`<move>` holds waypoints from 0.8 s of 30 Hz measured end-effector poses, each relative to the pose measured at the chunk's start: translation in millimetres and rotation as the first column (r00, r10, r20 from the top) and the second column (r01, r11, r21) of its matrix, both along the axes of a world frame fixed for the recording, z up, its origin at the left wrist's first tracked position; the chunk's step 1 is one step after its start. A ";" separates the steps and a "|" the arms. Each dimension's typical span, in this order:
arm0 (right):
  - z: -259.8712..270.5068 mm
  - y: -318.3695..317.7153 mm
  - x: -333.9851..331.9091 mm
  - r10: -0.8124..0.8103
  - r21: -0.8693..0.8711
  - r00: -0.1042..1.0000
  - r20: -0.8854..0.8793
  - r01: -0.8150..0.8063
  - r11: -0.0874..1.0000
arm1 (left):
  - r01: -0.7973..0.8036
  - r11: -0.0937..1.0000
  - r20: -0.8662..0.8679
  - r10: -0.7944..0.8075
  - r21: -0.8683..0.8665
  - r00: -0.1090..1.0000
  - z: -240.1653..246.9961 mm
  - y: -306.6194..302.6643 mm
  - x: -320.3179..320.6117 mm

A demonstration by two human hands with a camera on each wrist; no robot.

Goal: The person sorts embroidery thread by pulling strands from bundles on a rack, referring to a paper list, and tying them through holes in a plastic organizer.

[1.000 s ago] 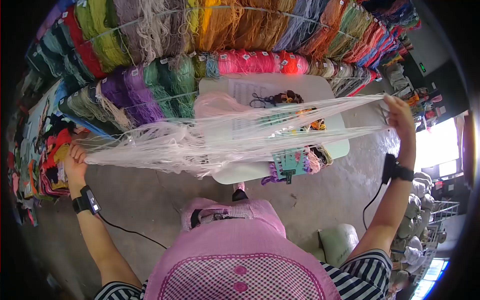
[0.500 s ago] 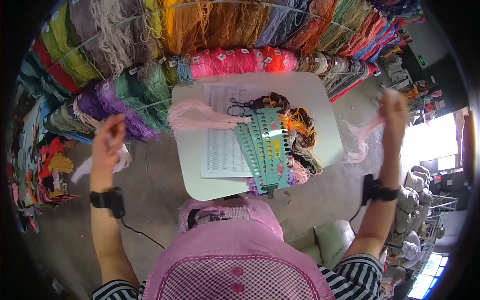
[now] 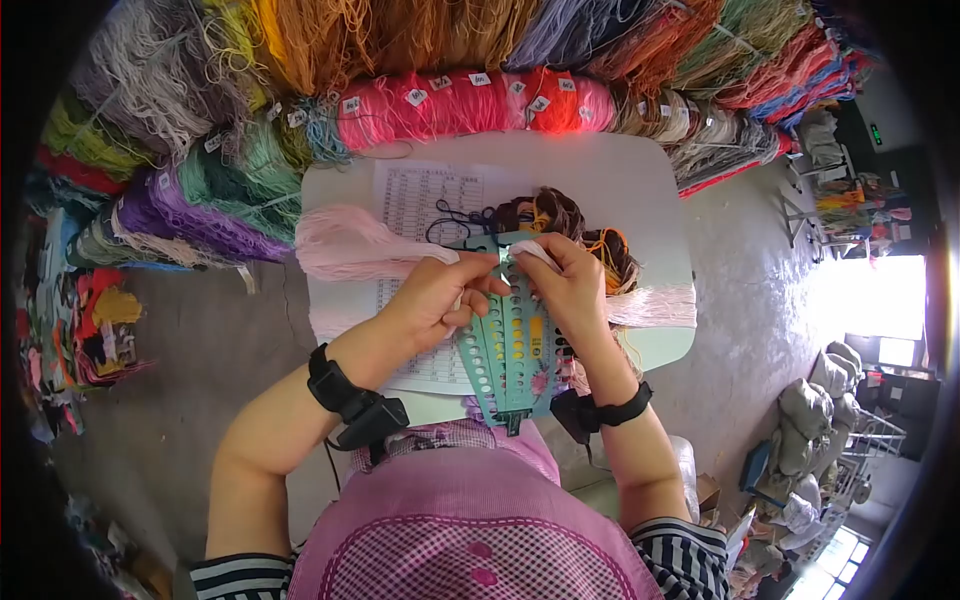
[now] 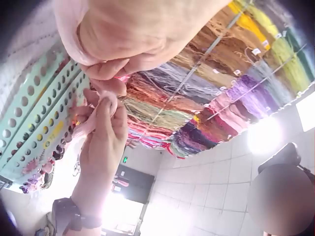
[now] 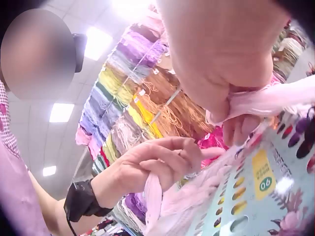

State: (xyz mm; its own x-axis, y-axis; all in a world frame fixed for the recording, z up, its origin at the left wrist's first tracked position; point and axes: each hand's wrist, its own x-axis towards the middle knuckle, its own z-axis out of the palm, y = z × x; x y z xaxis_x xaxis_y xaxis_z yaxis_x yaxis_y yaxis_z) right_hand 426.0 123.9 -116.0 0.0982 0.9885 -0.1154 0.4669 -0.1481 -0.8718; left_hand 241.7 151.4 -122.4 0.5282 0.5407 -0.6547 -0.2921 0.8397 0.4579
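Note:
Pale pink yarn [image 5: 154, 196] runs through the curled fingers of the left hand [image 3: 435, 300], which is over the left side of the teal punched cards [image 3: 515, 350]. Close beside it, over the top of the cards, the right hand [image 3: 572, 285] pinches a twisted part of pale yarn [image 4: 109, 101] between thumb and fingers. From the right hand a pale length [image 3: 655, 307] trails to the table's right edge. A pink skein [image 3: 345, 243] lies on the left of the table, its inner end hidden near the left hand.
The white table [image 3: 620, 170] carries a printed sheet [image 3: 430, 185] and dark and orange yarn bundles [image 3: 545, 212]. Behind it hang many coloured skeins [image 3: 430, 110]. Piled cloth [image 3: 105, 310] is at the left; stuffed sacks [image 3: 810, 410] stand at the right.
Both hands have come inward from far apart to meet over the cards. The pale strands, stretched wide between them a second ago, are now gathered, with a length lying toward the right.

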 end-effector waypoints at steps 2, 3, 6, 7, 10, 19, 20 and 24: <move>-5.1 3.6 -1.1 -0.118 -0.092 0.992 0.033 0.120 0.988 | -0.017 0.999 -0.001 0.017 0.033 1.000 0.9 -1.8 3.7; -7.9 3.8 -2.5 -0.118 -0.096 0.993 0.029 0.120 0.988 | -0.034 0.997 0.005 0.033 0.075 0.999 1.0 -2.7 5.1; -19.0 -1.1 -4.4 -0.143 0.029 0.978 0.154 0.140 0.990 | -0.047 0.989 -0.054 0.055 0.140 0.997 -1.6 -7.4 8.6; -23.9 -3.2 -3.7 -0.130 0.103 0.976 0.176 0.113 0.988 | -0.048 0.989 -0.055 0.056 0.137 0.997 -1.8 -8.3 8.8; -30.3 -9.6 -5.6 -0.109 0.257 0.965 0.239 0.045 0.965 | -0.045 0.987 -0.067 0.056 0.157 0.996 -2.6 -10.9 9.9; -0.5 -19.6 -8.4 -0.046 0.204 0.978 0.206 0.003 0.979 | 0.096 0.915 -0.169 -0.031 0.393 0.985 -1.7 -6.4 7.1; 1.3 -20.7 -7.4 -0.074 0.096 0.990 0.122 0.062 0.993 | 0.107 0.872 -0.209 -0.006 0.478 0.978 -2.6 -5.6 10.6; 2.7 -24.1 -5.8 -0.078 0.005 0.997 0.024 0.078 0.997 | 0.284 0.837 -0.219 -0.201 0.467 0.955 0.2 4.3 10.4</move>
State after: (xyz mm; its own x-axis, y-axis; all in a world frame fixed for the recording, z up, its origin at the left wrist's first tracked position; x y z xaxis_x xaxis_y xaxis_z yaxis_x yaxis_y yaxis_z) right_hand 420.1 99.8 -113.3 0.1775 0.9781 -0.1083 0.4752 -0.1815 -0.8609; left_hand 252.2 155.7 -122.2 0.5992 0.6792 -0.4238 0.0007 0.5290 0.8486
